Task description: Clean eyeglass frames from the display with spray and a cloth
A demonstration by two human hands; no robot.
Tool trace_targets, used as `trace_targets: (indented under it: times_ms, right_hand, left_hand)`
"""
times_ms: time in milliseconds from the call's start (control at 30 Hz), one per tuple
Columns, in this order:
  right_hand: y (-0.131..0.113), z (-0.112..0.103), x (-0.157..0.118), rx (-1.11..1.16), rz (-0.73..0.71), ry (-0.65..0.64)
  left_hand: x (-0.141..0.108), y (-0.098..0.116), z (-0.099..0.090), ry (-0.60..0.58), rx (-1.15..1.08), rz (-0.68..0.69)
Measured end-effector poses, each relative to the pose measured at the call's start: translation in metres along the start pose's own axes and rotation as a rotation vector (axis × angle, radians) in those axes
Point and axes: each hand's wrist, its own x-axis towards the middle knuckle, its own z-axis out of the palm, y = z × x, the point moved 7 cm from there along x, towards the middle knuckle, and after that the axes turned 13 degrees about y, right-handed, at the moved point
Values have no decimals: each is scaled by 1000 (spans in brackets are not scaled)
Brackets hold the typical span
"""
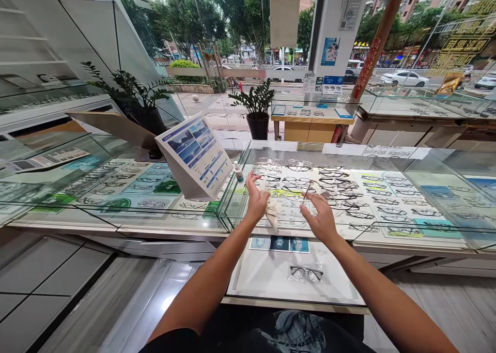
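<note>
Over the glass counter, my left hand (256, 198) pinches a cream cleaning cloth (273, 212) that hangs down from the thumb and fingers. My right hand (321, 218) is to the right of it, at the same height and apart from it. Between its thumb and fingers is a pair of glasses (307, 192), seen nearly edge-on, so its shape is hard to make out. Beyond my left hand, a small white spray bottle (237, 172) stands on the glass top. Below both hands, a dark-framed pair of glasses in a clear bag (306, 274) lies on a white pull-out tray (263, 280).
Rows of spectacle frames (341, 187) lie under the glass of the display counter (387, 159). A folded desk sign (196, 156) stands to the left, near a potted plant (141, 97). Another potted plant (259, 112) and a low wooden display table (308, 131) stand by the window.
</note>
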Motion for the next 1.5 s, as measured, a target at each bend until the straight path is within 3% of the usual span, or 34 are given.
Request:
trace_targets:
  times_ms: [67, 133, 267, 333, 433, 600, 700, 800, 933, 1033, 1133, 1200, 1367, 1500]
  right_hand:
    - [0, -1, 1, 7, 1, 4]
    - [0, -1, 2, 21, 3, 2]
    - [1, -3, 8, 43, 20, -1]
    - [2, -5, 11, 49, 35, 3]
    - [5, -8, 14, 51, 63, 17]
    - [8, -12, 16, 52, 98, 42]
    - [8, -12, 18, 87, 113, 61]
    - [8, -14, 19, 120, 129, 83]
    - [5, -14, 19, 151, 139, 86]
    - [0, -12, 18, 202, 152, 55]
    - [-4, -11, 16, 258, 187, 27]
    - [-6, -10, 16, 286, 213, 8]
    - [-6, -10, 15, 352, 278, -26]
    - [-7, -6, 13, 448, 351, -75]
  left_hand:
    - [4, 9, -7, 17, 105, 64]
    - [14, 16, -19, 129, 213, 100]
    - [47, 6, -41, 383, 399, -61]
    - [65, -9, -43, 385, 470, -204]
    - [86, -28, -41, 357, 495, -300]
    - [98, -46, -38, 303, 452, -372]
    - [98, -39, -34, 274, 339, -334]
    - [89, -14, -21, 210, 150, -235]
    - [51, 23, 4, 27, -165, -194]
    - [17, 44, 22, -206, -366, -264]
    - [-11, 58, 38, -544, -628, -482]
    - [-18, 63, 41, -656, -716, -576]
    - [-22, 65, 45, -735, -717, -637]
    - [-19, 65, 46, -593, -592, -467]
